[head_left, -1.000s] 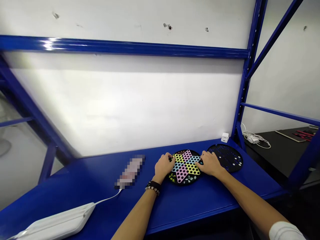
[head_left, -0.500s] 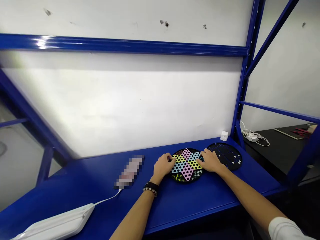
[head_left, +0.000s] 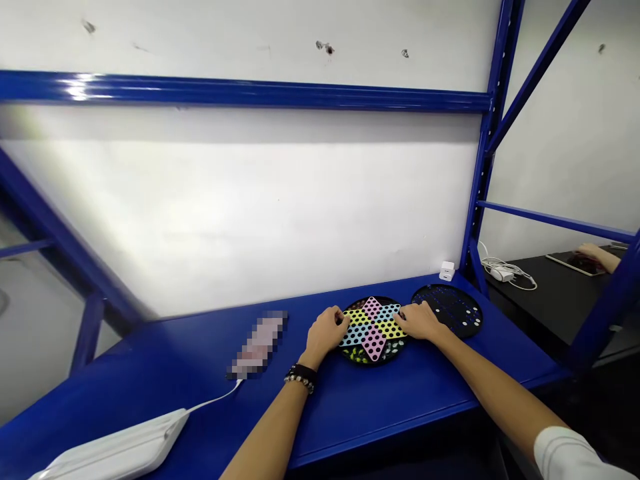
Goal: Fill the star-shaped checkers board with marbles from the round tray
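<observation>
A round black game board (head_left: 373,357) with a star of pink, yellow and light blue perforated panels lies on the blue shelf (head_left: 380,407). My left hand (head_left: 325,331) curls round its left rim, fingers closed on the edge. At the board's right rim my right hand (head_left: 417,321) grips the same way. Small marbles show in the board's near pockets. A second black round perforated plate (head_left: 450,309) lies just right of my right hand, touching nothing I hold.
A blurred flat object (head_left: 260,345) with a white cable lies left of my left hand. A white device (head_left: 107,453) sits at the near left. A white plug (head_left: 447,271) stands by the blue upright. Another person's hand (head_left: 597,256) rests on the black table at right.
The coloured star has turned between my hands, its pink and yellow arms shifting round. Another person's hand has come into view on the black table at the right.
</observation>
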The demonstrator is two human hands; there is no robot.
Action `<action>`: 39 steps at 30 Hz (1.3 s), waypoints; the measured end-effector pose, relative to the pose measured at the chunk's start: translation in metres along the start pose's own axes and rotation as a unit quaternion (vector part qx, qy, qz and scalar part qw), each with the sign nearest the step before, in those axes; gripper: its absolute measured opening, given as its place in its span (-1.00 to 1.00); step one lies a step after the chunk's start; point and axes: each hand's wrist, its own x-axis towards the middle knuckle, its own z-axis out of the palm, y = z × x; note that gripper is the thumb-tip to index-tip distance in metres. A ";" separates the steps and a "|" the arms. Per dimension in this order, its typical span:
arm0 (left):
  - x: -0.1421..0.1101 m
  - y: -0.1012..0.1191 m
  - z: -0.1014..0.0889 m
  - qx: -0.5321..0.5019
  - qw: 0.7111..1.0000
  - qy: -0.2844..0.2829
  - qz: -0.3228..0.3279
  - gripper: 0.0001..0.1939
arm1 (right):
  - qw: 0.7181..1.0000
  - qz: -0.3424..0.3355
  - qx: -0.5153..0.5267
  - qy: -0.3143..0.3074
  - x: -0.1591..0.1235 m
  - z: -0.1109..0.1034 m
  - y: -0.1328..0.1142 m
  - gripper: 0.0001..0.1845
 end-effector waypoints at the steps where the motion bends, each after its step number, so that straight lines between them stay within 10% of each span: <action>1: 0.000 0.000 0.000 0.002 1.000 0.000 0.002 -0.81 | 1.000 -0.002 -0.007 -0.006 0.001 0.000 0.000 -0.47; 22: 0.000 0.000 -0.002 0.008 1.000 -0.011 0.005 -0.80 | 0.998 -0.030 0.020 0.054 0.004 0.009 0.009 -0.36; 34: -0.001 0.001 -0.003 0.011 1.000 -0.015 0.006 -0.81 | 0.986 0.148 0.007 0.080 0.006 -0.005 0.073 -0.61; 39: -0.001 0.002 -0.003 0.010 1.000 -0.013 0.004 -0.80 | 0.983 0.086 0.035 0.156 0.003 -0.002 0.052 -0.67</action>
